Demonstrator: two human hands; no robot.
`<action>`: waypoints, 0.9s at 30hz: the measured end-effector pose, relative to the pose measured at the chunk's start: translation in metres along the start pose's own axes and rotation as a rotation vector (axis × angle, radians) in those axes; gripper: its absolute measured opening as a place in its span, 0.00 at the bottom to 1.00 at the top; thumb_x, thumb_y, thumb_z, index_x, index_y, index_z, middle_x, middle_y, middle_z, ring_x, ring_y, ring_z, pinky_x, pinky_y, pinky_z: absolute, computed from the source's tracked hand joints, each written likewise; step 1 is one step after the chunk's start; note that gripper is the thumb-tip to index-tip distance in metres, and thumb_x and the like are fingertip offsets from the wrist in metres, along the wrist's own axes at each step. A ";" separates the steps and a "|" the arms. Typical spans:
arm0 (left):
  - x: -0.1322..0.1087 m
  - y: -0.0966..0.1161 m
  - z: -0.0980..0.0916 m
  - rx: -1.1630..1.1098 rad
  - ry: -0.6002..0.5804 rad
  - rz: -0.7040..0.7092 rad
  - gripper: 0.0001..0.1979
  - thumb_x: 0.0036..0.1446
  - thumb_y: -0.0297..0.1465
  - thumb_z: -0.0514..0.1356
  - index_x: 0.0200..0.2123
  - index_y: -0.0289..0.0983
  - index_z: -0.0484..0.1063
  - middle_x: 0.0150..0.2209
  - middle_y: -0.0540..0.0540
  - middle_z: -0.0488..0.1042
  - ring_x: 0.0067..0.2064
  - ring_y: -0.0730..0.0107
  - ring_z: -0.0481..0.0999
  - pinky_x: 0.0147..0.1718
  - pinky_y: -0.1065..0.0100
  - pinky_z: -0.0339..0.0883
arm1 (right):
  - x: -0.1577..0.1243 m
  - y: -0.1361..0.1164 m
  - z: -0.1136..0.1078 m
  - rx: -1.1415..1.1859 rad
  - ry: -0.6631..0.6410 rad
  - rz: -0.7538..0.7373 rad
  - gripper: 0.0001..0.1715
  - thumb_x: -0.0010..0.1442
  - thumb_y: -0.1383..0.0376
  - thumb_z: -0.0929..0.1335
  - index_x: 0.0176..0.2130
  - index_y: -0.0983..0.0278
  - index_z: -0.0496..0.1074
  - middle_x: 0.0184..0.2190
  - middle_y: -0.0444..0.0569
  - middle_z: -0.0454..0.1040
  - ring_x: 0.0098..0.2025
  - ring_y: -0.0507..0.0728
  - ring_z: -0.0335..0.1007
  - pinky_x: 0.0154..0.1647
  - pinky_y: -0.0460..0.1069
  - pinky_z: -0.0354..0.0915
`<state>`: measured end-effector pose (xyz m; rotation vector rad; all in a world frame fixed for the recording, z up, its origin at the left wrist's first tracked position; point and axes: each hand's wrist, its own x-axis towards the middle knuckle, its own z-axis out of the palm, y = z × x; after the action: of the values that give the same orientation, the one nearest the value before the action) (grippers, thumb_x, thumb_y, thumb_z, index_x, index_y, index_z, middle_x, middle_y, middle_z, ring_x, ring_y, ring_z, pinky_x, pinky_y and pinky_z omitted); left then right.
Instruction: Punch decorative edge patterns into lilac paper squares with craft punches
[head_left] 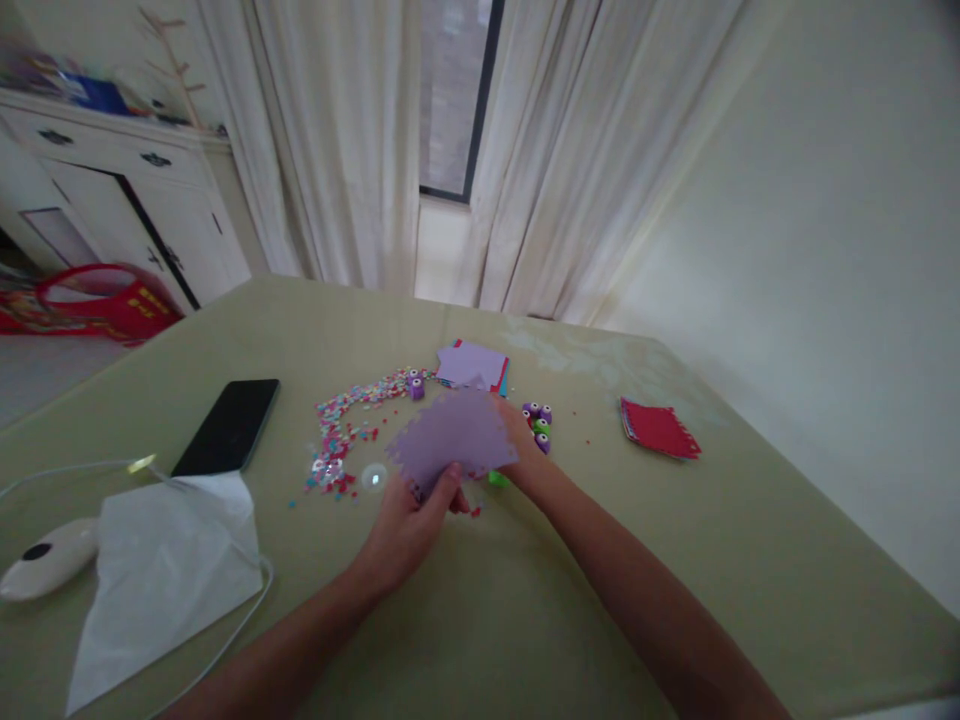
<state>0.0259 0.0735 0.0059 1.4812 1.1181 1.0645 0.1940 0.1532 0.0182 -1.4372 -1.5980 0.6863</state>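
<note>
My left hand point(416, 515) grips a light purple sheet with notched edges point(454, 430), its thumb lying on top near the lower edge. The sheet is held tilted above the table and bends slightly. My right hand point(517, 430) is at the sheet's right side, its fingers hidden behind the sheet. Beyond the sheet lies a stack of purple, red and blue sheets point(474, 365). Small purple and green figures with big eyes point(541, 430) stand just right of my right hand. Another purple figure point(416, 388) stands by scattered colourful confetti-like bits point(334, 430).
A black phone point(229, 428), a white tissue point(176, 560), a white oval device point(49, 560) and a thin white cable point(225, 640) lie on the left. A red stack of notched sheets point(660, 430) is on the right. A clear round disc point(374, 478) lies near my left hand.
</note>
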 end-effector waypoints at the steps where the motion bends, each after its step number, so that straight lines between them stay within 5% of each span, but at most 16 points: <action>1: 0.002 0.001 -0.001 -0.011 0.040 -0.004 0.23 0.66 0.44 0.56 0.21 0.41 0.74 0.23 0.48 0.79 0.30 0.63 0.80 0.34 0.67 0.72 | -0.015 0.001 -0.012 -0.032 -0.017 -0.006 0.07 0.56 0.67 0.75 0.31 0.63 0.73 0.35 0.47 0.78 0.45 0.59 0.73 0.49 0.52 0.64; 4: 0.004 0.002 -0.004 -0.014 0.117 -0.021 0.21 0.64 0.43 0.58 0.22 0.40 0.77 0.25 0.48 0.81 0.32 0.62 0.81 0.38 0.65 0.73 | -0.065 0.008 -0.035 -0.061 -0.024 -0.001 0.16 0.54 0.61 0.78 0.36 0.61 0.70 0.30 0.45 0.75 0.32 0.56 0.70 0.39 0.51 0.67; 9: 0.001 0.001 -0.003 0.005 0.044 -0.050 0.20 0.63 0.42 0.60 0.21 0.41 0.77 0.23 0.48 0.80 0.29 0.63 0.80 0.34 0.66 0.74 | -0.117 0.016 -0.027 0.489 -0.050 0.222 0.20 0.60 0.53 0.76 0.44 0.61 0.70 0.37 0.49 0.78 0.37 0.57 0.75 0.37 0.50 0.69; 18: 0.000 -0.007 -0.004 0.082 -0.015 -0.035 0.21 0.64 0.43 0.60 0.20 0.42 0.77 0.24 0.50 0.79 0.30 0.64 0.80 0.34 0.69 0.74 | -0.114 0.012 -0.011 0.792 -0.110 0.277 0.24 0.58 0.47 0.77 0.41 0.64 0.75 0.31 0.46 0.77 0.33 0.54 0.75 0.37 0.47 0.70; 27: -0.001 -0.013 -0.006 0.150 0.017 -0.049 0.22 0.65 0.44 0.59 0.21 0.43 0.78 0.26 0.51 0.79 0.32 0.65 0.79 0.37 0.70 0.73 | -0.116 0.013 -0.012 0.889 -0.129 0.306 0.22 0.56 0.52 0.80 0.41 0.63 0.76 0.32 0.45 0.76 0.33 0.52 0.72 0.36 0.46 0.67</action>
<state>0.0182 0.0752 -0.0058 1.5560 1.2634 0.9791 0.2076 0.0416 -0.0138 -0.9613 -0.9326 1.4630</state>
